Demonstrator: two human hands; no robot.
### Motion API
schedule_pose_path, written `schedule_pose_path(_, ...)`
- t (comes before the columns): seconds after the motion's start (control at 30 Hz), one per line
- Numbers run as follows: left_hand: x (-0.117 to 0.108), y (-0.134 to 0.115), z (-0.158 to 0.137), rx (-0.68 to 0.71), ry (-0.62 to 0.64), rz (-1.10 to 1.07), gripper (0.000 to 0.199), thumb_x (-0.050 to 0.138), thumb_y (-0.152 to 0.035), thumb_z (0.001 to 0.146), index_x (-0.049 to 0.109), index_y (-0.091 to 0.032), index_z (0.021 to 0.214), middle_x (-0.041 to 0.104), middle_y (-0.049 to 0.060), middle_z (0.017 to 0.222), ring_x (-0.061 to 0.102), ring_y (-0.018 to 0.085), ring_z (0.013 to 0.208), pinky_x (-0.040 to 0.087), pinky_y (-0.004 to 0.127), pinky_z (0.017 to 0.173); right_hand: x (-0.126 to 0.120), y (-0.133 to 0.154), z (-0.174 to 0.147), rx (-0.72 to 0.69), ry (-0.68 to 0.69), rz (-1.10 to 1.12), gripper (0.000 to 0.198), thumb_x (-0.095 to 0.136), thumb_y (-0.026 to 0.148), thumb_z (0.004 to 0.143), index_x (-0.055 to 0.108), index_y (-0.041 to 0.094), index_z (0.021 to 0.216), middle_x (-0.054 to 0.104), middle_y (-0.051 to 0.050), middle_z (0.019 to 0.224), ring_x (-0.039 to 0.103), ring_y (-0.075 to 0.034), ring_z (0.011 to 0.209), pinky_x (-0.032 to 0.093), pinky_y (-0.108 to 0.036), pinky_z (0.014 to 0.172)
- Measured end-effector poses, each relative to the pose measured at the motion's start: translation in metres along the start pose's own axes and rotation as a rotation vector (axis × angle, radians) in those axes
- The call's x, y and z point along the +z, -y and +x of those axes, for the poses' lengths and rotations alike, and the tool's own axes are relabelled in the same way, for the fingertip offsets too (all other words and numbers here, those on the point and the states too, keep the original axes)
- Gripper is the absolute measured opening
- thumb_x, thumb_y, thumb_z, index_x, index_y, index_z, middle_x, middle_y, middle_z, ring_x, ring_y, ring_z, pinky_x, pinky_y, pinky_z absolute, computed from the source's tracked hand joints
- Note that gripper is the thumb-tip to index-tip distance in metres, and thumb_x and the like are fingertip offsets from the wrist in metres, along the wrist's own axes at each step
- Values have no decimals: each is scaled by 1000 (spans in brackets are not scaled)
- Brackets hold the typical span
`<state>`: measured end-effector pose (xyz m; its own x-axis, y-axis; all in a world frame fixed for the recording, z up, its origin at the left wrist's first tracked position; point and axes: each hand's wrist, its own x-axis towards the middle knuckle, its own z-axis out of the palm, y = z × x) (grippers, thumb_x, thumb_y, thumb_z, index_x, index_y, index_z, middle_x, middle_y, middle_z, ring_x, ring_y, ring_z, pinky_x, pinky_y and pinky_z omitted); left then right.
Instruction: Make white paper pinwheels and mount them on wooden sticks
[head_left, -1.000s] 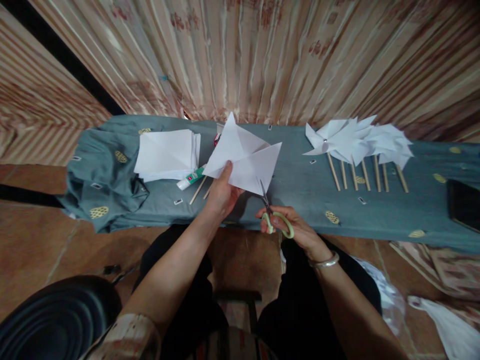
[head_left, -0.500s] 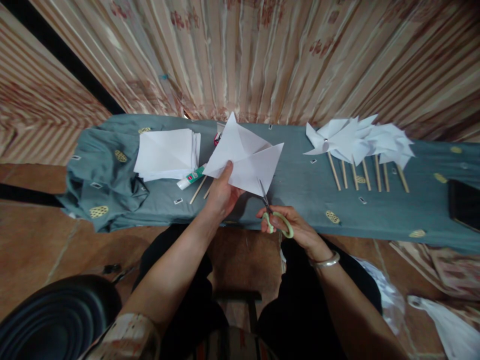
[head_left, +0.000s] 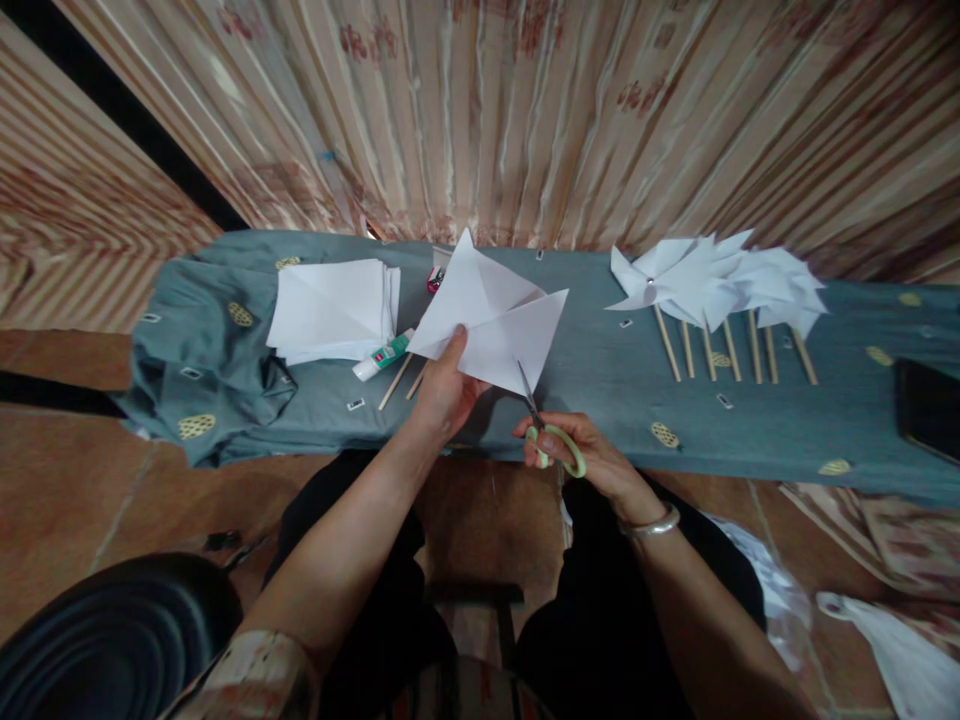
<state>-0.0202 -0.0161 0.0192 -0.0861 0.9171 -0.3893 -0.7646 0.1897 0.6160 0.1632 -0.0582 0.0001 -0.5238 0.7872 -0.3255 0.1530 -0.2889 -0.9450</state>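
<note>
My left hand pinches a white paper sheet, thumb on top, holding it up over the cloth-covered bench. A slit runs in from the sheet's right side toward its middle. In my right hand are scissors with pale green handles, the fingers through the loops. Their blades lie across the sheet's lower right edge. Left of the sheet are a stack of white paper, a glue tube in white and green, and wooden sticks, partly covered by my left hand and the sheet.
Several white paper pinwheels on wooden sticks lie on the right of the bench. A dark phone-like object is at the far right. Behind hangs a curtain. A round black stool stands at lower left.
Hardly anything differs. The view has shifted very slightly; both hands keep the sheet and the scissors in nearly the same place.
</note>
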Motion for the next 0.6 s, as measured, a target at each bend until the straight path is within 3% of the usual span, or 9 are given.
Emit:
schedule_pose_path(0.23,1,-2,-1,-8,-20,-18,22,49,-21,95,62,-14,111,74,5,88,70,16,81,55,33,91,0,-5,2,-32,9,-4,58,69,68,70,66,14,92,61,0,67,52,-10,58,42,-23,55)
schedule_pose_path(0.6,0,-1,2,44,-24,-67,24,53,-19,94,62,-13,115,75,6,91,71,15,87,51,28,93,5,-3,3,17,-32,93,55,79,63,61,65,15,85,55,5,58,46,-7,50,35,-20,47)
